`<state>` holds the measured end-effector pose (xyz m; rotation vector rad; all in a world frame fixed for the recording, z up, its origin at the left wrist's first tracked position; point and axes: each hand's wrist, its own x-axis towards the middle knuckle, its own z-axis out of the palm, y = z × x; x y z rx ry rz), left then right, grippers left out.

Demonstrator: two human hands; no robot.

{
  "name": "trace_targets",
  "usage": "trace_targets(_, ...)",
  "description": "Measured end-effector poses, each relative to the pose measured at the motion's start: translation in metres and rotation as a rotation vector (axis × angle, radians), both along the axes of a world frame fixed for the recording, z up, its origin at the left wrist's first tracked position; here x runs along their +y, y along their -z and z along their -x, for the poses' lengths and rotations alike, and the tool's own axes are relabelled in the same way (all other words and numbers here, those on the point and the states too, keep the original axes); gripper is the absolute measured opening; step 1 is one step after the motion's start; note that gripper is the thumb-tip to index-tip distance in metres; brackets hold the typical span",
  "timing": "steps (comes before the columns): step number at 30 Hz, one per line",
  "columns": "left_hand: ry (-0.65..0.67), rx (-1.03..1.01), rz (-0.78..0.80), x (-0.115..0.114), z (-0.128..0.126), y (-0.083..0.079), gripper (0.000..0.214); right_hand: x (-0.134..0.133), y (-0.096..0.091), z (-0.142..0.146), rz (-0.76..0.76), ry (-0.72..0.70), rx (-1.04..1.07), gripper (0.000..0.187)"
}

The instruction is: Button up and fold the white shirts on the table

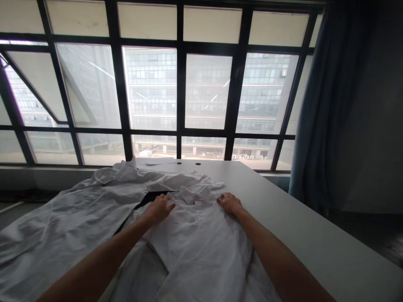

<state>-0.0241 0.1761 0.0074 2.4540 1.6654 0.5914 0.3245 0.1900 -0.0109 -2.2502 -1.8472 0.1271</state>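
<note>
A white shirt [195, 243] lies spread on the grey table [299, 226] in front of me, its collar pointing toward the window. My left hand [160, 208] rests on the shirt's left shoulder area, fingers curled down onto the cloth. My right hand [229, 203] presses on the right shoulder area, fingers bent against the fabric near the collar. Both forearms reach forward over the shirt's body.
Another crumpled white garment [78, 214] covers the table's left side, with a dark gap between it and the shirt. Two round cable holes [189, 163] sit near the table's far edge. Large windows [176, 92] stand behind, and a blue curtain [324, 117] hangs at right.
</note>
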Motion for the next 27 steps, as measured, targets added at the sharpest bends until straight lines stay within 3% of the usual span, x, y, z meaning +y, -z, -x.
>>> trace_targets(2, -0.145, -0.049, -0.021, 0.022, 0.000, -0.003, 0.049, 0.011, -0.002, -0.003, -0.044, 0.050, 0.025, 0.053)
trace_targets(4, -0.215, -0.118, 0.055, 0.043, -0.001, -0.004, 0.049, 0.022, -0.005, -0.006, -0.091, 0.079, 0.097, 0.046)
trace_targets(8, -0.202, -0.323, 0.279, 0.075, -0.004, -0.009, 0.031, 0.039, -0.007, -0.016, -0.156, 0.002, 0.341, 0.028)
trace_targets(10, -0.173, -0.324, 0.280, 0.083, -0.006, -0.011, 0.022, 0.044, -0.006, -0.021, -0.158, -0.025, 0.396, 0.027)
trace_targets(17, -0.039, -0.234, 0.045, 0.072, -0.001, -0.028, 0.020, 0.037, -0.018, -0.028, -0.090, -0.164, 0.500, 0.016)
trace_targets(23, -0.160, -0.180, -0.135, 0.069, 0.009, -0.054, 0.030, 0.024, -0.058, -0.025, -0.438, -0.151, 0.470, 0.025)
trace_targets(27, -0.192, -0.193, -0.228, 0.077, 0.009, -0.082, 0.033, 0.023, -0.084, -0.020, -0.597, -0.160, 0.532, 0.025)
